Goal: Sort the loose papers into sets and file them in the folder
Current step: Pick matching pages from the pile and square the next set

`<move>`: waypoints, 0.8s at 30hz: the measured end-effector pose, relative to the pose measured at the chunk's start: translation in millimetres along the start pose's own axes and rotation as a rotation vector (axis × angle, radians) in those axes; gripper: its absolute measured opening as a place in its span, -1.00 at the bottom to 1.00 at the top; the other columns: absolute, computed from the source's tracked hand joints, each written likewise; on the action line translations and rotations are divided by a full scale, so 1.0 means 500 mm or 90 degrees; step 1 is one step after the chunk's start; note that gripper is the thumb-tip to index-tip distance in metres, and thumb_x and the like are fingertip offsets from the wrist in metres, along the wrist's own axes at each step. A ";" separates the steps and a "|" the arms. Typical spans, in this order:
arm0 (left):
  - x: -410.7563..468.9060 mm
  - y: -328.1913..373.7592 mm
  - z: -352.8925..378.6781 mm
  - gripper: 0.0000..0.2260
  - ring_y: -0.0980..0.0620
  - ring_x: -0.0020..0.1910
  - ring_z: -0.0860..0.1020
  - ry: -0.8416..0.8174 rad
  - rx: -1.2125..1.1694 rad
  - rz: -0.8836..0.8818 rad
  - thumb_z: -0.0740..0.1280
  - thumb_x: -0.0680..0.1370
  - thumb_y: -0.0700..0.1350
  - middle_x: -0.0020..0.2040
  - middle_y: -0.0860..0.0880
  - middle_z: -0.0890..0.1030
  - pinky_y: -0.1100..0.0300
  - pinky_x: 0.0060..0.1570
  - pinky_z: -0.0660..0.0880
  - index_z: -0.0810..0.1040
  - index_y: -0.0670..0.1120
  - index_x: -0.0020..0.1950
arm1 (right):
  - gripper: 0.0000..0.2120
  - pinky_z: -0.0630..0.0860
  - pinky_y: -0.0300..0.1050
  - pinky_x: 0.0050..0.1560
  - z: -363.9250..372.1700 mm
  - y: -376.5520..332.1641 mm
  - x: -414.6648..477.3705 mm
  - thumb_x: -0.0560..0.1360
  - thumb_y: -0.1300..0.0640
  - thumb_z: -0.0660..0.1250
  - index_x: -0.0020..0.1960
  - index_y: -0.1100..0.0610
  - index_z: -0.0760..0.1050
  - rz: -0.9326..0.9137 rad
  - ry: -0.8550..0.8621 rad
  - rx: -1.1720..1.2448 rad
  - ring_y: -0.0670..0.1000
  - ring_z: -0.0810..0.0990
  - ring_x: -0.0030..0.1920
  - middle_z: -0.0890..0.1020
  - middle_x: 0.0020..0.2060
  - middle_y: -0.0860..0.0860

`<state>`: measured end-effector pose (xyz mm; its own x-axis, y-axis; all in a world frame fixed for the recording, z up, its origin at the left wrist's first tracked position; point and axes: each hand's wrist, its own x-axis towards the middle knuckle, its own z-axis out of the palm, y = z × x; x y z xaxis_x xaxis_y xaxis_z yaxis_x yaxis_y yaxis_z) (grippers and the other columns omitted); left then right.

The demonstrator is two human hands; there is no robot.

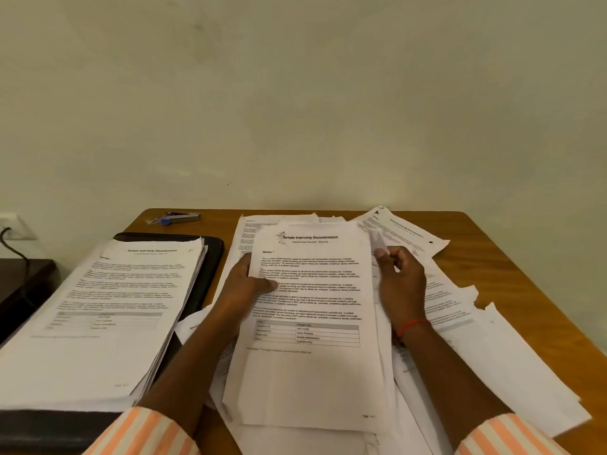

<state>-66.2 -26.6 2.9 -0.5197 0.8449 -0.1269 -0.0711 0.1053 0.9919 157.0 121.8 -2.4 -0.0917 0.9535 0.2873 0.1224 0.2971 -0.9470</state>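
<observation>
A set of white printed sheets (308, 372) headed "Sample Internship Documentation" is lifted over the middle of the table. My left hand (244, 284) grips its left edge, thumb on the printed face. My right hand (399, 280) pinches the sheets' upper right edge, where a corner curls up. Under and around this set lie several loose papers (476, 339), spread to the right and toward me. At the left a thick sorted stack of papers (98, 323) rests on an open black folder (210, 257).
The wooden table (512, 264) stands against a pale wall. A stapler (182, 217) lies at the back left with a small blue item beside it. A dark side table (23, 280) and a wall socket with a black cable (10, 228) are at the far left.
</observation>
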 end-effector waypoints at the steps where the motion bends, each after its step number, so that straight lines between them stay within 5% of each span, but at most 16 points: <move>1: 0.001 -0.001 0.001 -0.52 -0.16 0.13 0.67 0.002 -0.004 0.003 0.42 0.46 -0.40 0.18 -0.05 0.69 -0.27 0.15 0.58 0.50 -0.01 0.29 | -0.82 0.51 -0.12 -0.12 0.005 -0.002 -0.005 0.62 0.01 0.33 -0.05 0.10 0.59 -0.002 -0.016 0.004 -0.03 0.61 -0.10 0.67 -0.14 -0.02; 6: -0.004 0.000 0.012 -0.56 -0.11 0.07 0.70 -0.005 0.002 0.009 0.39 0.51 -0.38 0.17 -0.03 0.69 -0.19 0.08 0.63 0.51 0.00 0.29 | -0.71 0.52 -0.17 -0.18 0.006 -0.015 -0.019 0.65 -0.07 0.24 -0.05 0.09 0.61 0.005 -0.080 0.037 -0.11 0.64 -0.18 0.70 -0.18 -0.04; 8: -0.009 0.003 0.015 -0.58 -0.09 0.06 0.70 0.003 0.004 0.018 0.39 0.52 -0.37 0.15 -0.01 0.70 -0.14 0.05 0.65 0.51 0.00 0.29 | -0.71 0.57 -0.26 -0.13 0.006 -0.019 -0.022 0.65 -0.12 0.18 0.11 -0.01 0.61 0.050 -0.123 0.130 -0.15 0.68 -0.06 0.72 -0.05 -0.09; 11: -0.017 0.012 0.015 -0.61 -0.08 0.05 0.70 0.041 -0.015 0.049 0.38 0.53 -0.36 0.11 0.00 0.71 -0.10 0.02 0.66 0.52 -0.01 0.28 | -0.55 0.64 -0.07 0.07 0.005 -0.020 -0.019 0.59 -0.20 0.22 0.36 0.01 0.50 0.117 -0.242 0.216 0.01 0.67 0.15 0.68 0.17 -0.05; 15: -0.033 0.033 0.011 -0.65 -0.09 0.02 0.71 0.130 -0.055 0.131 0.38 0.54 -0.35 0.10 -0.06 0.71 -0.11 -0.03 0.67 0.53 -0.06 0.27 | -0.72 0.64 -0.03 0.07 -0.002 -0.027 -0.031 0.54 0.12 0.41 0.23 0.14 0.54 0.056 -0.367 0.134 0.09 0.68 0.13 0.71 0.10 0.01; 18: -0.061 0.068 0.015 -0.68 0.02 0.02 0.70 0.253 -0.024 0.306 0.42 0.54 -0.31 0.08 -0.05 0.68 0.03 -0.09 0.69 0.49 -0.18 0.27 | -0.78 0.64 0.05 0.10 -0.002 -0.044 -0.043 0.55 0.23 0.41 0.18 0.15 0.54 -0.020 -0.338 0.124 0.03 0.69 0.09 0.71 0.08 0.00; 21: -0.091 0.107 0.034 -0.71 0.18 0.05 0.67 0.291 -0.037 0.450 0.39 0.57 -0.29 0.08 0.07 0.63 0.32 -0.10 0.61 0.46 -0.11 0.25 | -0.78 0.63 -0.11 0.10 0.007 -0.078 -0.057 0.56 0.23 0.39 0.16 0.00 0.53 -0.114 -0.214 0.143 -0.07 0.66 0.11 0.70 0.07 -0.07; 24: -0.106 0.114 0.051 -0.70 0.22 0.13 0.63 0.273 -0.054 0.485 0.31 0.63 -0.19 0.12 0.16 0.62 0.37 -0.05 0.58 0.41 0.00 0.35 | -0.71 0.57 -0.31 0.09 0.010 -0.096 -0.066 0.57 0.19 0.36 0.18 -0.13 0.44 -0.178 -0.146 0.140 -0.18 0.60 0.16 0.63 0.12 -0.17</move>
<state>-21.1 -52.0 66.1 -0.7253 0.3979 0.5619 0.3713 -0.4612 0.8059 149.3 75.8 32.6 -0.3122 0.7940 0.5216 -0.1501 0.5009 -0.8524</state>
